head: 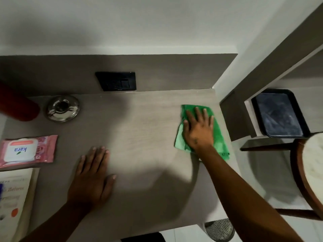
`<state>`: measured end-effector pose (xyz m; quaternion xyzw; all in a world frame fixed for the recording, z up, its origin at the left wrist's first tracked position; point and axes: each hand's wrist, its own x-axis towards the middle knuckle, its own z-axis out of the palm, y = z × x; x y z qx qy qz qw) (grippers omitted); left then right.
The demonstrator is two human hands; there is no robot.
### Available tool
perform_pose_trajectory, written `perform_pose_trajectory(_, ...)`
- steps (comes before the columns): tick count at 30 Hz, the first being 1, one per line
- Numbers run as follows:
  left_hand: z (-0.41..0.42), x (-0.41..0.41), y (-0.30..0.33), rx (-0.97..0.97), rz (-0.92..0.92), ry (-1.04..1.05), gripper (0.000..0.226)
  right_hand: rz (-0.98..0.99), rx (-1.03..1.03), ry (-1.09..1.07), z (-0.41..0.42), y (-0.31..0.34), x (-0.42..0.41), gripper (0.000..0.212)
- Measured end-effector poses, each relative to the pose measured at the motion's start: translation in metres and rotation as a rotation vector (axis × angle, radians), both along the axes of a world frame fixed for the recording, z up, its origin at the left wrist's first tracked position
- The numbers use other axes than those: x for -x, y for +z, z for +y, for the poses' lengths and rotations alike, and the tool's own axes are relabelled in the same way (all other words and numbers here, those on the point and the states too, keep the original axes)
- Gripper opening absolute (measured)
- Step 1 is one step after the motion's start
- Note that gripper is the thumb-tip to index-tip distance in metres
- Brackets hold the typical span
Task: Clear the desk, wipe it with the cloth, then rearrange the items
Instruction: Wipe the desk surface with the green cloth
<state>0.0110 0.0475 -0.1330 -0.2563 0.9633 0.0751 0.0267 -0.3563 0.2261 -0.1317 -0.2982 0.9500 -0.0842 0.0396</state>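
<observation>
A green cloth (pixel 218 137) lies flat on the grey desk (pixel 145 123) near its right edge. My right hand (pixel 199 130) presses down on the cloth with fingers spread. My left hand (pixel 92 179) rests palm-down and flat on the desk's front left, holding nothing. At the desk's left side sit a pink pack of wet wipes (pixel 28 151), a metal ashtray (pixel 62 108), a dark red cylinder (pixel 17 103) and a white book (pixel 14 198).
A black socket plate (pixel 116 81) is on the back panel. Right of the desk stand a shelf with a dark tray (pixel 279 114), a round stool (pixel 312 172) and a mesh bin (pixel 220 229) on the floor.
</observation>
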Motion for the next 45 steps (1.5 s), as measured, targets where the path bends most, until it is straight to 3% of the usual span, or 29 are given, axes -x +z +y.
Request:
perform_pose_trajectory(2, 0.0, 0.001, 0.001, -0.009, 0.001, -0.003, 0.078, -0.016, -0.006, 0.192, -0.013, 0.005, 0.011, 0.053)
perform_pose_trajectory(4, -0.001, 0.001, 0.002, 0.008, -0.003, -0.009, 0.079, -0.009, -0.008, 0.179, -0.027, 0.01, 0.045, 0.052)
perform_pose_trajectory(8, 0.0, 0.0, 0.0, 0.021, -0.016, -0.005, 0.079, -0.099, 0.017, -0.277, -0.018, 0.009, 0.08, 0.059)
perform_pose_trajectory(11, 0.0, 0.001, 0.002, 0.029, -0.017, 0.006, 0.078, -0.087, 0.026, -0.378, 0.013, 0.005, 0.033, 0.063)
perform_pose_trajectory(14, 0.001, 0.0, 0.004, 0.037, -0.024, 0.014, 0.077, -0.033, -0.026, -0.093, 0.021, 0.0, -0.019, 0.061)
perform_pose_trajectory(17, -0.001, 0.001, 0.005, 0.042, -0.035, 0.006, 0.078, -0.007, -0.019, 0.162, 0.002, 0.003, -0.001, 0.058)
perform_pose_trajectory(19, -0.001, 0.0, 0.002, 0.053, -0.045, 0.003, 0.078, -0.028, -0.018, 0.061, 0.002, 0.006, 0.028, 0.059)
perform_pose_trajectory(21, 0.0, -0.002, -0.001, 0.06, -0.038, 0.013, 0.078, -0.074, -0.001, -0.18, 0.022, 0.008, 0.036, 0.06)
perform_pose_trajectory(24, 0.0, -0.002, -0.003, 0.058, -0.001, 0.006, 0.077, -0.066, 0.027, -0.448, 0.074, 0.008, -0.016, 0.061)
perform_pose_trajectory(26, 0.001, -0.002, -0.003, 0.048, 0.0, 0.012, 0.077, -0.058, 0.009, -0.489, 0.101, 0.006, -0.077, 0.062)
perform_pose_trajectory(29, 0.003, 0.001, 0.002, 0.051, -0.029, 0.025, 0.077, -0.06, -0.012, -0.313, 0.084, 0.006, -0.166, 0.064)
perform_pose_trajectory(31, 0.002, 0.002, 0.004, 0.036, -0.032, 0.02, 0.077, -0.06, -0.033, -0.02, 0.046, 0.004, -0.219, 0.062)
perform_pose_trajectory(34, 0.003, 0.0, 0.002, 0.022, -0.015, 0.016, 0.076, -0.048, 0.046, 0.253, 0.006, 0.002, -0.216, 0.055)
perform_pose_trajectory(36, 0.002, -0.001, -0.001, 0.04, -0.011, 0.011, 0.076, -0.018, 0.026, 0.164, 0.008, 0.002, -0.157, 0.055)
perform_pose_trajectory(40, 0.003, -0.001, -0.001, 0.049, 0.011, 0.015, 0.077, -0.096, -0.023, -0.286, 0.087, 0.008, -0.084, 0.062)
perform_pose_trajectory(43, 0.001, 0.0, -0.001, 0.045, 0.031, 0.022, 0.076, -0.053, -0.054, -0.343, 0.121, 0.001, -0.152, 0.063)
perform_pose_trajectory(45, 0.004, -0.001, -0.001, 0.047, 0.029, 0.018, 0.076, -0.075, -0.067, -0.246, 0.106, 0.001, -0.215, 0.064)
